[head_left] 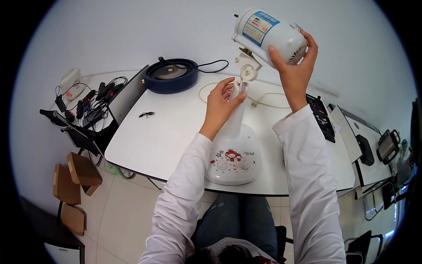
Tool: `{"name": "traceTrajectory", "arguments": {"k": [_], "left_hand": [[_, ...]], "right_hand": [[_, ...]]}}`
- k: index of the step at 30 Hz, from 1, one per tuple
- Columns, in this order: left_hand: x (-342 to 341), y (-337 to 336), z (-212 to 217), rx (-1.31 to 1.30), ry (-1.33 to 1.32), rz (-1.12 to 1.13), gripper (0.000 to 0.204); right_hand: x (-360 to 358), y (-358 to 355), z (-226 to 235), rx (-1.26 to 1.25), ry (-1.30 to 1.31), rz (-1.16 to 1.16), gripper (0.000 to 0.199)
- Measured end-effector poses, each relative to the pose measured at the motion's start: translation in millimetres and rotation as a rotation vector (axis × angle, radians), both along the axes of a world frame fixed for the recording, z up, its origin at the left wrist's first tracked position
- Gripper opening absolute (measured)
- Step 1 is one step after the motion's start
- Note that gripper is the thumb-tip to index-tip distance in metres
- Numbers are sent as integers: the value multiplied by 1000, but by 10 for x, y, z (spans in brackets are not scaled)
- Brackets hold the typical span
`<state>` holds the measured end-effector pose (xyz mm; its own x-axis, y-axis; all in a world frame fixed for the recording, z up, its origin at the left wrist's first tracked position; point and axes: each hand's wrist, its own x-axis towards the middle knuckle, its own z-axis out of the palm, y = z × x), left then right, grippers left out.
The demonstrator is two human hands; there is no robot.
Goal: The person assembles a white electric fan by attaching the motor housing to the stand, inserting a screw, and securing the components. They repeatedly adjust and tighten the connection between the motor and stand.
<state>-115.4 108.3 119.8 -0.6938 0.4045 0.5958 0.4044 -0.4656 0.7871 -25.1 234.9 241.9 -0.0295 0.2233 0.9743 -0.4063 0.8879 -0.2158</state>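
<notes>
My right hand (295,66) grips the rear of a white fan motor housing (281,42), with fingers on its far side and the thumb along its underside. The housing lies tilted, its thin shaft pointing left. Beneath it, a cream pivot bracket (249,71) meets the top of the stand's neck; whether they are fastened I cannot tell. My left hand (223,103) is wrapped round the upper neck (237,115). Below, the white fan base (235,165), with two knobs and a red cartoon print, stands upright near the table's front edge.
The white table (149,132) holds a round dark blue appliance (171,79) with a black cord, a small black cable (147,114) and a black tool case (321,119). A pale plug cord (268,94) lies behind the stand. Cardboard boxes (68,185) sit at left.
</notes>
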Motion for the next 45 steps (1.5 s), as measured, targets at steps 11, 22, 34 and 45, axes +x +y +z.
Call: {"name": "traceTrajectory", "arguments": {"k": [11, 22, 34, 45], "left_hand": [[396, 13, 71, -79, 36, 403, 53], [419, 33, 30, -59, 146, 436, 48], [438, 77, -31, 26, 84, 480, 64], [278, 21, -142, 31, 74, 225, 51]], "right_hand": [[50, -112, -134, 148, -1, -60, 74], [105, -261, -58, 287, -34, -77, 73], [201, -422, -61, 294, -90, -190, 69], [216, -362, -52, 338, -176, -216, 70]]}}
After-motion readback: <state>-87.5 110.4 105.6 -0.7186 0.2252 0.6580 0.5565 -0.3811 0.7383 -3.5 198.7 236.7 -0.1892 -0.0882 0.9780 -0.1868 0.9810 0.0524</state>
